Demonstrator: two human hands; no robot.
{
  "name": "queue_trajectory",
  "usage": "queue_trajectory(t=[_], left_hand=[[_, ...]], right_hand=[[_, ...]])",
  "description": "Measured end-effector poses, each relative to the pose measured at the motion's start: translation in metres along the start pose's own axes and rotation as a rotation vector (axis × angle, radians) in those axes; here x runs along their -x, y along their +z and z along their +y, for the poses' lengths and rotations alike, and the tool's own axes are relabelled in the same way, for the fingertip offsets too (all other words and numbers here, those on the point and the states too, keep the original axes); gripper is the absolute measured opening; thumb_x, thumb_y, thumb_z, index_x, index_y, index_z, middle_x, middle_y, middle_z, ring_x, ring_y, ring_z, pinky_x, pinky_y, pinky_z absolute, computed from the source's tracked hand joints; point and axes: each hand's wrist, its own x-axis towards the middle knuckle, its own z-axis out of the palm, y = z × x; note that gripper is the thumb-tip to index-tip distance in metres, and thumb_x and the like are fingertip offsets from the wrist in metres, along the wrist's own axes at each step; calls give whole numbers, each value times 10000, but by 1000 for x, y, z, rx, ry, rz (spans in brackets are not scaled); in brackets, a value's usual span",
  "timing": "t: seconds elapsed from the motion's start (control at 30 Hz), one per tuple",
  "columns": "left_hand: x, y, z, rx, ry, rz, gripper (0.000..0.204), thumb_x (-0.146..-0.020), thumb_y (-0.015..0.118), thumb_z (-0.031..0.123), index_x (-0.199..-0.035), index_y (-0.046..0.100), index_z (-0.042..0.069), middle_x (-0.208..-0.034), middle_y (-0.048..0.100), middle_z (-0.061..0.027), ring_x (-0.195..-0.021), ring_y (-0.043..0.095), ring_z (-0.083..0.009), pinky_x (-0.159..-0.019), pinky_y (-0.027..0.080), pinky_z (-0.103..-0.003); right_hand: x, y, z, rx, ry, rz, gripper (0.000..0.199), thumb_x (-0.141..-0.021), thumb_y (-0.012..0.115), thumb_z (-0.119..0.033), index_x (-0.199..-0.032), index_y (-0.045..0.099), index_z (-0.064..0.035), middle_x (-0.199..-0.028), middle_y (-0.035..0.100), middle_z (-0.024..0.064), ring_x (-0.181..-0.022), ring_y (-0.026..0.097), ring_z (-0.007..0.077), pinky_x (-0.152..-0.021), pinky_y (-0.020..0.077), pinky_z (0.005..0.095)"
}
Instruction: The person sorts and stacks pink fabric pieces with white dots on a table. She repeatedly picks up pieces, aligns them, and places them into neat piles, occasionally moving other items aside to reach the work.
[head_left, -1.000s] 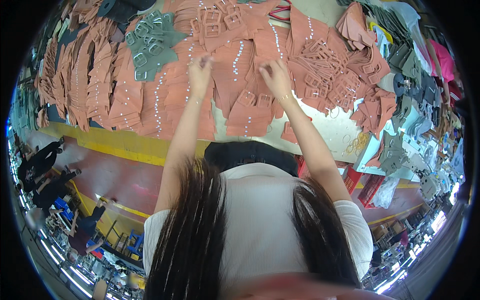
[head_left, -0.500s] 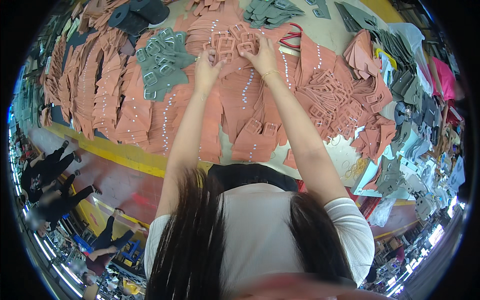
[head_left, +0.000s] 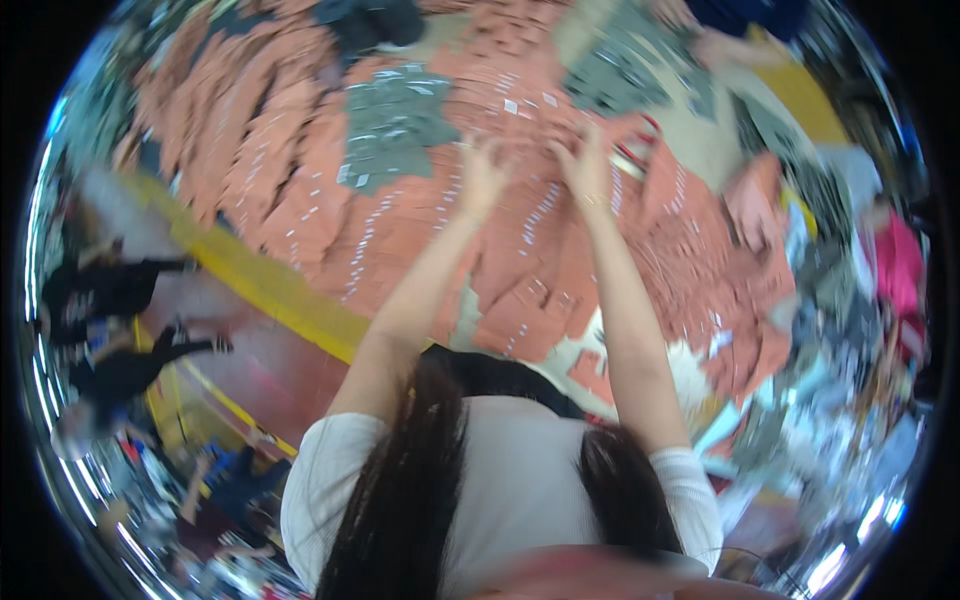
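My left hand (head_left: 483, 175) and my right hand (head_left: 585, 170) reach forward over a broad layer of coral-coloured strap pieces (head_left: 500, 100). Both hands are smeared by motion. Between and just beyond their fingers lie more coral pieces, too blurred to tell whether either hand grips one. Left of my left hand, a pile of grey-green pieces with metal buckles (head_left: 395, 125) rests on the coral ones. A tool with red loop handles (head_left: 640, 140), probably scissors, lies just right of my right hand. Two buckled coral pieces (head_left: 535, 290) sit nearer my body.
Another person's arm (head_left: 725, 50) extends over the table at the far right. Grey-green pieces (head_left: 620, 70) are heaped at the back. Dark rolls (head_left: 370, 25) stand at the far left. People in dark clothes (head_left: 115, 295) are beyond the yellow-edged floor on the left.
The whole view has shifted and blurred, so the table appears lower and farther right. Another person's arm has come into view at the upper right. My hands remain over the coral pieces.
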Motion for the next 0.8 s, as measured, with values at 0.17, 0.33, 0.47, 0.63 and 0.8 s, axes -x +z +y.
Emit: queue_trajectory(t=[0.17, 0.33, 0.47, 0.63, 0.8], left_hand=[[3, -1, 15, 169, -140, -5, 348, -714, 747, 227, -987, 641, 39, -1140, 530, -190, -1140, 452, -365, -996, 356, -441], [-17, -23, 37, 210, -78, -62, 335, -672, 759, 211, -938, 671, 29, -812, 647, -183, -820, 633, -317, -897, 441, -404], [-11, -48, 63, 282, -79, -216, 372, -674, 733, 253, -952, 668, 14, -844, 655, -194, -842, 633, -319, -802, 480, -398], [30, -69, 97, 359, 1, -446, 391, -697, 718, 274, -972, 659, 3, -866, 656, -195, -837, 637, -312, -753, 488, -383], [77, -76, 121, 432, 65, -620, 378, -781, 691, 367, -949, 679, 30, -871, 660, -168, -825, 647, -273, -715, 489, -364]], right_hand=[[2, 15, 33, -144, -56, 82, 401, -735, 772, -187, -980, 514, -1, -894, 523, 89, -811, 511, 204, -782, 445, 319], [-8, 2, 52, -596, 277, -84, 382, -793, 751, -172, -1021, 477, -36, -932, 537, 46, -845, 518, 126, -773, 438, 248], [28, -42, 34, -933, 443, -174, 307, -852, 676, -123, -1072, 475, -49, -1013, 575, 59, -912, 555, 143, -796, 466, 275], [107, -91, -5, -1028, 596, -185, 439, -874, 622, -63, -1241, 383, -44, -1176, 519, 91, -1063, 533, 206, -911, 474, 368], [189, -120, -23, -1040, 645, -228, 586, -831, 596, 71, -1331, 331, -83, -1228, 496, 88, -1109, 519, 198, -943, 456, 370]])
